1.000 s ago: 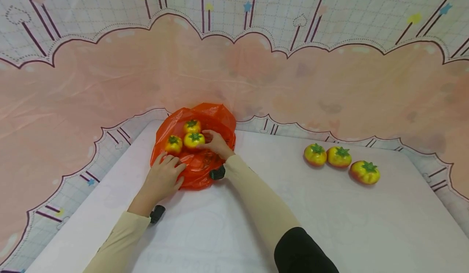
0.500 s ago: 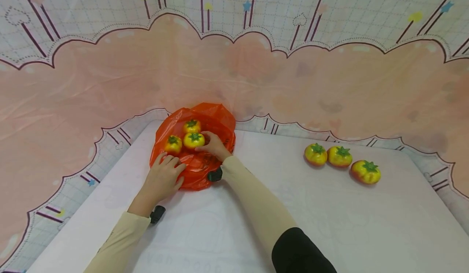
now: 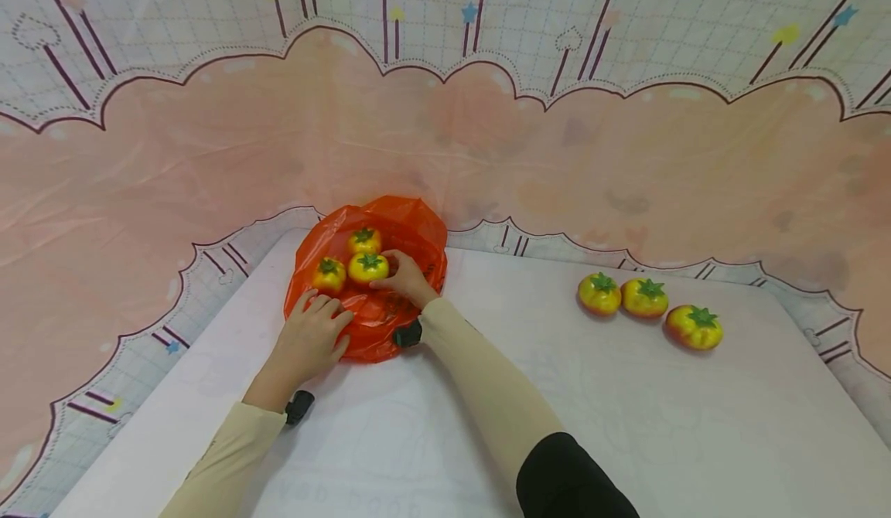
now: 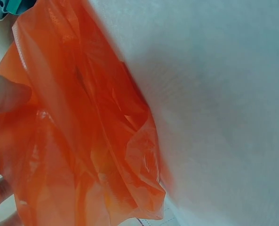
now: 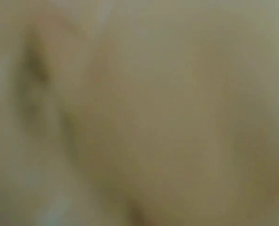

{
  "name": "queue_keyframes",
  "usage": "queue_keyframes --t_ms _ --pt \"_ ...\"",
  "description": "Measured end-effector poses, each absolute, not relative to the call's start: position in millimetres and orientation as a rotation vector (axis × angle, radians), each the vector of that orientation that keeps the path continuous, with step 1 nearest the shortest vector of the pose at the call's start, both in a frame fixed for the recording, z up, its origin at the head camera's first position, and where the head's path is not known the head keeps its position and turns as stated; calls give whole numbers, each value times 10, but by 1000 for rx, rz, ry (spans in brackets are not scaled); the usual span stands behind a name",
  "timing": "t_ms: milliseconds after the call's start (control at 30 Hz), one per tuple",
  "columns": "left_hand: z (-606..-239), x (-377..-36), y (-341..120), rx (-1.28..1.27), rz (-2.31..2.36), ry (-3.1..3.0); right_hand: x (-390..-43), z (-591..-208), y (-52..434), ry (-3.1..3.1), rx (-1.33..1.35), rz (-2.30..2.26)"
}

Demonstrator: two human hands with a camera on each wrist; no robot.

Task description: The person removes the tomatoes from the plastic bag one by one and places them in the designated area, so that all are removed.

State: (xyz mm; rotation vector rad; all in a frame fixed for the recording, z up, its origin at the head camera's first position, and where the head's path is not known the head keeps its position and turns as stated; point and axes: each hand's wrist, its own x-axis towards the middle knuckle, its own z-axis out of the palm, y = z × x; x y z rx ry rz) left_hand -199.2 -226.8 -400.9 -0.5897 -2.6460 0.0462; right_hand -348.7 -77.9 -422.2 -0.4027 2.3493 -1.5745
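Observation:
An orange-red plastic bag [image 3: 411,220] lies spread open on the table, with three yellow-and-red tomatoes with green leafy tops inside. My right hand [image 3: 409,278] reaches over the bag and holds the nearest-right tomato [image 3: 367,266] between thumb and fingers. Beside it are a left tomato [image 3: 329,276] and a back tomato [image 3: 364,241]. My left hand [image 3: 306,336] grips the bag's near left edge. In the left wrist view its thumb [image 4: 10,94] is at the bag's film [image 4: 83,117], with fingers below. The right wrist view is too blurred to read.
Three more tomatoes lie to the right on the white table [image 3: 487,379]: a left one [image 3: 599,294], a middle one [image 3: 643,298] and a right one [image 3: 694,327]. A patterned cloth [image 3: 487,162] hangs behind the table's back edge.
The right hand and forearm have shifted very slightly left with the tomato. My left hand stays at the bag's edge, and the other tomatoes have not moved.

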Motion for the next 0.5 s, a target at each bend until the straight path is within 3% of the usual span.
queue_keyframes --t_ms 500 --pt "-4017 -1988 -2270 -580 32 -2650 -3478 -4170 -749 2324 -464 -1612"
